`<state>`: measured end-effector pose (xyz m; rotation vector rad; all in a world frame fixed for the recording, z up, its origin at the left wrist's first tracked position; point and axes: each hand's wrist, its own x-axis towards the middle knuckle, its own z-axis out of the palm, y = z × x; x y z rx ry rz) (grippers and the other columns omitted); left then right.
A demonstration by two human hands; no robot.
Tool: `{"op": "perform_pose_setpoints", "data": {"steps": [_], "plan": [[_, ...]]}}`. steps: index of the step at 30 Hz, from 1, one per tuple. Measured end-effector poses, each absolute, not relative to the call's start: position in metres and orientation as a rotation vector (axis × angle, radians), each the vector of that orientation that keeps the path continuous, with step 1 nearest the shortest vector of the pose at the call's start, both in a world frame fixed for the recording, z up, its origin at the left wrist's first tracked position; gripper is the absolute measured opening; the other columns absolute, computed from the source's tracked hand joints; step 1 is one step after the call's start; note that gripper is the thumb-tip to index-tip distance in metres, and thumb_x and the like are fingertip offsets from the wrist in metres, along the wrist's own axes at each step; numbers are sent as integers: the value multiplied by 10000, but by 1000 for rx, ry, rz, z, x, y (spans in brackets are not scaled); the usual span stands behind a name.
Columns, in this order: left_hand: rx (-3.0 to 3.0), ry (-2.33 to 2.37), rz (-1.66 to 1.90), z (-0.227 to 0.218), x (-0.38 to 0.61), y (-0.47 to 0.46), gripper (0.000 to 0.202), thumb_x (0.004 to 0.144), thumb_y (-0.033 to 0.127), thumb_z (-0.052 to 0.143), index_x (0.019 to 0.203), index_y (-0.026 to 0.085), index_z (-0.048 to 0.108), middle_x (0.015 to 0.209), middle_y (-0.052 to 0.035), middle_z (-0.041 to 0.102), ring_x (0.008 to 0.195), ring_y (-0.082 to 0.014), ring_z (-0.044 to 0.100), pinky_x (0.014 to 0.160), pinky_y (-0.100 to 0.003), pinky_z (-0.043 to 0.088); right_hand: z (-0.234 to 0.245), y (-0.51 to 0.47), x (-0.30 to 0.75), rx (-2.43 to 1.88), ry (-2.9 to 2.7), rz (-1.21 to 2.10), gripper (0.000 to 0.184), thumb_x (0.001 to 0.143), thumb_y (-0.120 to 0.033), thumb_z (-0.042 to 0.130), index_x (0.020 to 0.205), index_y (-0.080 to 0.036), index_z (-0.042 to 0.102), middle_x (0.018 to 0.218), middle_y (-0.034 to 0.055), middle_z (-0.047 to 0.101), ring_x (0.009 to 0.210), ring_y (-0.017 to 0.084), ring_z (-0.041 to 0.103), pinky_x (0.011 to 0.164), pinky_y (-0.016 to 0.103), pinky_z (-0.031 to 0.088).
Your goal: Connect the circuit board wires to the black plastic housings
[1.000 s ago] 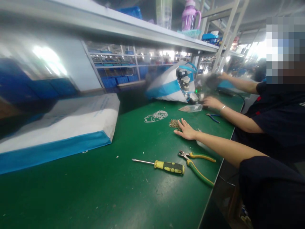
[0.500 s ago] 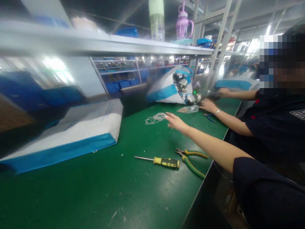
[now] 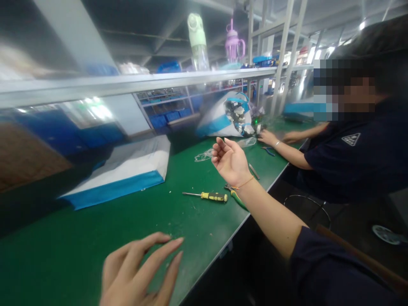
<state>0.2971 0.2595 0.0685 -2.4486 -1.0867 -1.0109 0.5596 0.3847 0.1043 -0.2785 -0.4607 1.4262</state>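
Note:
My right hand [image 3: 231, 163] is raised above the bench, palm turned up and fingers loosely bent but apart; nothing shows in the palm. Behind it lie a tangle of thin white strands [image 3: 201, 157] and a clear plastic bag [image 3: 248, 142]. Below its wrist rest cutting pliers [image 3: 238, 199] with green and yellow handles, partly covered by the forearm. A yellow and black screwdriver [image 3: 213, 196] lies to their left. At the bottom, my left hand [image 3: 137, 272] hovers over the green bench top with spread, slightly bent fingers, holding nothing visible.
A white and blue sack [image 3: 137, 163] lies flat at left. Another open sack [image 3: 219, 114] full of small parts stands at the back. A co-worker's hand [image 3: 267, 138] works at right near blue pliers [image 3: 269, 151]. Bottles stand on the shelf [image 3: 143, 81] above.
My right hand has lifted from beside the small brass-coloured pieces and turned palm up. My left hand has come into view at the bottom. The camera view has shifted.

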Motion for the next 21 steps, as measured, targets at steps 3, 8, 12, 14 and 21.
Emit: {"op": "perform_pose_setpoints", "data": {"steps": [3, 8, 12, 14, 21], "plan": [[-2577, -1094, -972, 82, 351, 257, 229, 837, 305, 617, 1063, 321, 649, 1076, -32, 585, 979, -233, 491, 857, -391, 427, 103, 366, 546, -269, -384, 1441, 141, 832, -275, 514, 838, -190, 627, 680, -25, 605, 594, 80, 528, 520, 182, 408], [-2682, -1122, -1081, 87, 404, 261, 227, 829, 287, 647, 1056, 305, 648, 1055, -29, 549, 984, -210, 455, 876, -366, 426, 96, 346, 535, -293, -320, 1401, 102, 821, -246, 505, 826, -198, 595, 670, -34, 578, 570, 76, 509, 492, 177, 396], [-2723, -1217, -1150, 75, 407, 259, 118, 841, 301, 635, 953, 280, 668, 1004, -23, 539, 971, -198, 445, 869, -354, 411, 92, 338, 529, -302, -312, 1373, 92, 812, -233, 503, 819, -195, 586, 658, -36, 568, 559, 73, 505, 483, 177, 389], [-2723, -1253, -1185, 70, 405, 258, 74, 854, 292, 618, 896, 264, 672, 981, -22, 537, 968, -195, 441, 866, -351, 402, 91, 335, 526, -292, -310, 1357, 90, 808, -231, 506, 819, -192, 587, 660, -35, 572, 561, 73, 509, 486, 178, 391], [-2829, -1311, -1208, 53, 402, 255, 65, 864, 262, 600, 883, 239, 658, 945, -25, 533, 951, -198, 436, 854, -355, 397, 92, 336, 523, -413, -312, 1240, 68, 806, -218, 504, 803, -196, 568, 636, -47, 548, 540, 62, 485, 494, 178, 378]]}}
